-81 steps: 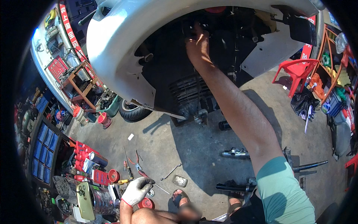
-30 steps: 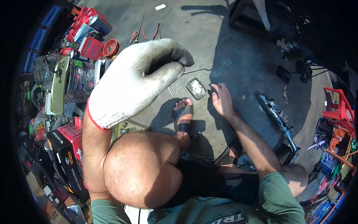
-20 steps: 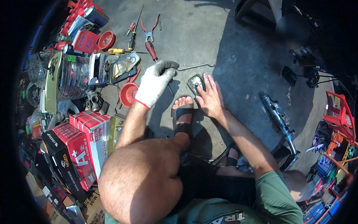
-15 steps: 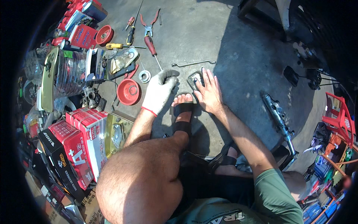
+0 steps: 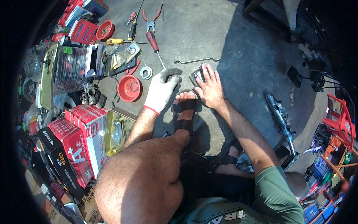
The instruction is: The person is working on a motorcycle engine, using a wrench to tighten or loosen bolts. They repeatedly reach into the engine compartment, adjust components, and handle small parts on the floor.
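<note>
My left hand point(image 5: 163, 89) wears a white work glove with dark grey fingertips. Its fingers are curled together, and whatever they pinch, if anything, is hidden. The shaft tip of a red-handled screwdriver point(image 5: 152, 41) reaches the edge of this glove. My bare right hand point(image 5: 212, 89) lies with its fingers stretched out over a small dark-rimmed tray point(image 5: 193, 77) on the floor, partly covering it. The tray's contents are too small to name. Just beyond both hands is a double-ended ring spanner point(image 5: 197, 61). My sandalled foot point(image 5: 185, 106) stands between my wrists.
On the left are a red bowl point(image 5: 129, 89), a metal ring-shaped part point(image 5: 146, 72), pliers point(image 5: 150, 24), a yellow-handled screwdriver point(image 5: 115, 41) and stacked red-and-white boxes point(image 5: 87, 128). A fork-like metal tube point(image 5: 279, 115) lies on the right, near a red plastic chair point(image 5: 339, 119).
The whole view has shifted slightly. My right hand's fingers have changed their spread a little over the tray. My left hand stays curled in nearly the same place.
</note>
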`<state>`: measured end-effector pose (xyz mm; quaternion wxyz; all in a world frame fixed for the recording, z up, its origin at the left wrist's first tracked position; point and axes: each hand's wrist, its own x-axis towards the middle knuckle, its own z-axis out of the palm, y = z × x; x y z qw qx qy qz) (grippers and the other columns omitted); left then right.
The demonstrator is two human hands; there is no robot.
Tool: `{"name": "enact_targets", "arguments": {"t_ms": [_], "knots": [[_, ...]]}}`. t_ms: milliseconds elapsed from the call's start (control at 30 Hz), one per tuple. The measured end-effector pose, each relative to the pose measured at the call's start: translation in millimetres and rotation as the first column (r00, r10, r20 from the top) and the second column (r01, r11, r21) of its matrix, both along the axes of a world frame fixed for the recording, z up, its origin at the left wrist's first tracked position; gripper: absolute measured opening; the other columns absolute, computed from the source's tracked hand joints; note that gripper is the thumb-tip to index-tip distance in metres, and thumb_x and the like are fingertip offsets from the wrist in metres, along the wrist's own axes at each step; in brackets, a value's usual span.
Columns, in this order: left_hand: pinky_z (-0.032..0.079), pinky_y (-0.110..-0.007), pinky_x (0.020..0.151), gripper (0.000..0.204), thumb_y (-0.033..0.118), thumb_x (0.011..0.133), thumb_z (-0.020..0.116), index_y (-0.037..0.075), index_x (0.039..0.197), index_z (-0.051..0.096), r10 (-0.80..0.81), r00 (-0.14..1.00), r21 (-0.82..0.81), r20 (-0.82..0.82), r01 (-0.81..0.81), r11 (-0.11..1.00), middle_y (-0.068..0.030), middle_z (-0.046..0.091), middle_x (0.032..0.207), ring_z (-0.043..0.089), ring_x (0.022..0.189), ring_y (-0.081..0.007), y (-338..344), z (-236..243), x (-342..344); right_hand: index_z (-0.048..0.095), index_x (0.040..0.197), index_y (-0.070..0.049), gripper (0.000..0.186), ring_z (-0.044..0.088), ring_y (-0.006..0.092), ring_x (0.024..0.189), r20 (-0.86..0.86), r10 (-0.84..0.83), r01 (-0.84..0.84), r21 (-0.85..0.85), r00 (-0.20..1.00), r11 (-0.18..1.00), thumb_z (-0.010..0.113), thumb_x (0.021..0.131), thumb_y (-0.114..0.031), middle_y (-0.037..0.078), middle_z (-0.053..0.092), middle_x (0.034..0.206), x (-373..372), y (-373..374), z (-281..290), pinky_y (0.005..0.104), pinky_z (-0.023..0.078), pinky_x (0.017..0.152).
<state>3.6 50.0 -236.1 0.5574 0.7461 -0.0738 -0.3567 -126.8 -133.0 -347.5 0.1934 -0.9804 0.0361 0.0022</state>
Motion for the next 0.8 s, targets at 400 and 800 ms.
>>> {"name": "enact_targets", "arguments": {"t_ms": [400,800], "knots": [[0.051,-0.025,0.075,0.028,0.012,0.098,0.061,-0.003,0.12,0.069,0.021,0.999,-0.041,-0.026,-0.022,0.999,-0.0046,0.069,0.096,0.061,0.083,-0.0097,2,-8,0,0.07,0.126,-0.004,0.038,0.026,0.0453,0.152,0.14,-0.191,0.152,0.249,0.972,0.957,0.064,0.093,-0.022,0.029,0.029,0.163,-3,0,-5,0.0543,0.024,0.123],[0.049,-0.025,0.073,0.029,0.014,0.1,0.061,-0.003,0.124,0.066,-0.033,0.999,-0.001,0.03,0.033,0.999,-0.0034,0.07,0.096,0.059,0.08,-0.0077,1,-11,0,0.075,0.109,0.0,0.035,0.05,0.0221,0.135,-0.413,-0.502,0.506,0.861,0.76,0.056,0.057,0.081,0.008,0.014,0.059,0.141,-3,-12,28,0.0331,0.037,0.111]]}}
